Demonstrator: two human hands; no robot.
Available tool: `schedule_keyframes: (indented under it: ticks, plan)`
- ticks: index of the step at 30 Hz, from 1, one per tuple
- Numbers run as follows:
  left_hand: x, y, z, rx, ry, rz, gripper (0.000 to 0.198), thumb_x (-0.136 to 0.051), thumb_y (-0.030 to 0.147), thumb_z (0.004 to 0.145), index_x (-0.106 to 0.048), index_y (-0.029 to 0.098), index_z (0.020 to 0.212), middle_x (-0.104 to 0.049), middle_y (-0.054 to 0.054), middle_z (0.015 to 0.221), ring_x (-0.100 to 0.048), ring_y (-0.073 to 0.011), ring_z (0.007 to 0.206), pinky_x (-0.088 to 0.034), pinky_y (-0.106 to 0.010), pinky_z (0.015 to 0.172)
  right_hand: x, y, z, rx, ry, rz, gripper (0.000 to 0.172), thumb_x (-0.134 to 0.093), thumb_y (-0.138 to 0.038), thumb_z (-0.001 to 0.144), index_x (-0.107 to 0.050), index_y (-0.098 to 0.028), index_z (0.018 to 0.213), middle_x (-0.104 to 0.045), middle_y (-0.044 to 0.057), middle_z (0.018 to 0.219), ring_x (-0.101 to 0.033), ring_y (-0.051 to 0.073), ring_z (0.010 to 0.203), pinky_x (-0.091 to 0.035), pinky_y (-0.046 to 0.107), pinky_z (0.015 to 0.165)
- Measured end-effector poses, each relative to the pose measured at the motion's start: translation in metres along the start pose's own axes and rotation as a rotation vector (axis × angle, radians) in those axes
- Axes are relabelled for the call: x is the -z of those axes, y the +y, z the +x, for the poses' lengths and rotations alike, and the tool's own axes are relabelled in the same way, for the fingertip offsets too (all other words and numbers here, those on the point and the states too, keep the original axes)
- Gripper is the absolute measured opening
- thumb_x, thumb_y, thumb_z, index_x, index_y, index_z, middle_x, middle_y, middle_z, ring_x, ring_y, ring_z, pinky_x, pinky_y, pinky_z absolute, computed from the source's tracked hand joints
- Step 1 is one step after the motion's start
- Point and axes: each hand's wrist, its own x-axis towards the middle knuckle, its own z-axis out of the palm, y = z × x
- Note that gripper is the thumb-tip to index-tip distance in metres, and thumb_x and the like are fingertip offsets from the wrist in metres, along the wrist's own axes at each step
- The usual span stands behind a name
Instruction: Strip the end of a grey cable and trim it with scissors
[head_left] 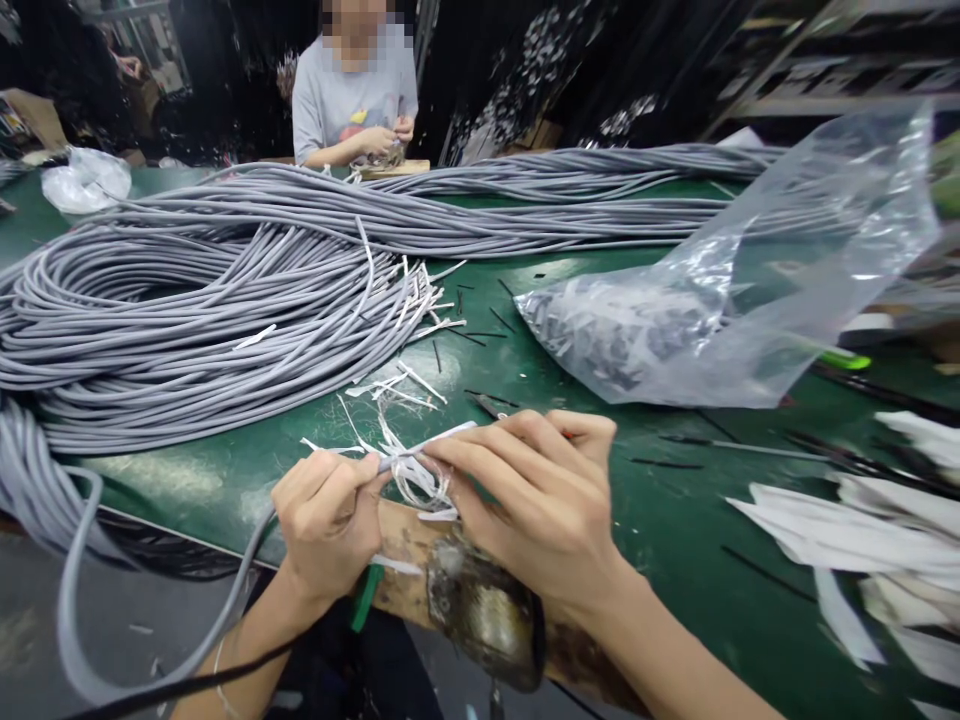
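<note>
My left hand (330, 510) is closed around a grey cable (255, 555) near its end. That cable loops down at the lower left and rises toward the coil. My right hand (536, 500) pinches the same cable's end, where white inner material pokes out past the fingertips. Under the fingers hang thin white strands (420, 485). Below the hands is a worn metal device (484, 610) on a wooden board (401, 540). A green handle-like piece (366, 598) shows beside my left wrist. Just beyond my right hand lies a dark tool tip (487, 405), partly hidden.
A large coil of grey cables (225, 330) fills the left of the green table (480, 345). A clear plastic bag (660, 320) of small dark pieces stands at the right, near white strips (847, 530). Another person (356, 100) sits across the table.
</note>
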Motion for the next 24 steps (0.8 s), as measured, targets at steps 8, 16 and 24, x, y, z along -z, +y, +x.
schedule_keyframes:
  ticks: [8,16,24]
  plan:
    - [-0.001,-0.002,0.000,-0.001,-0.022,0.010,0.025,-0.062,0.003,0.063,-0.051,0.017,0.081,-0.051,0.001,0.065,-0.045,-0.0078,0.060,-0.036,-0.021,0.055,0.001,-0.002,-0.001,0.044,-0.023,-0.024,0.011,-0.053,-0.007,0.073,-0.050,-0.016,0.079,-0.057,-0.007,0.070,-0.044,0.010,0.061,-0.024,0.032,0.066]
    - [-0.001,0.000,0.001,0.034,-0.081,-0.066,0.028,-0.061,0.003,0.065,-0.053,0.018,0.088,-0.052,0.002,0.069,-0.044,-0.0060,0.062,-0.036,-0.019,0.056,-0.012,-0.007,-0.009,-0.003,-0.011,0.085,0.013,-0.052,-0.002,0.073,-0.053,-0.007,0.085,-0.051,0.005,0.065,-0.044,0.012,0.063,-0.029,0.027,0.055]
    - [0.003,-0.001,0.002,0.041,-0.403,-0.375,0.024,-0.049,0.002,0.072,-0.057,0.020,0.086,-0.039,-0.002,0.068,-0.039,-0.0060,0.061,-0.029,-0.018,0.055,-0.009,-0.001,-0.006,-0.231,0.016,0.144,0.009,-0.051,-0.005,0.075,-0.055,-0.007,0.082,-0.056,0.002,0.071,-0.049,0.006,0.061,-0.037,0.019,0.056]
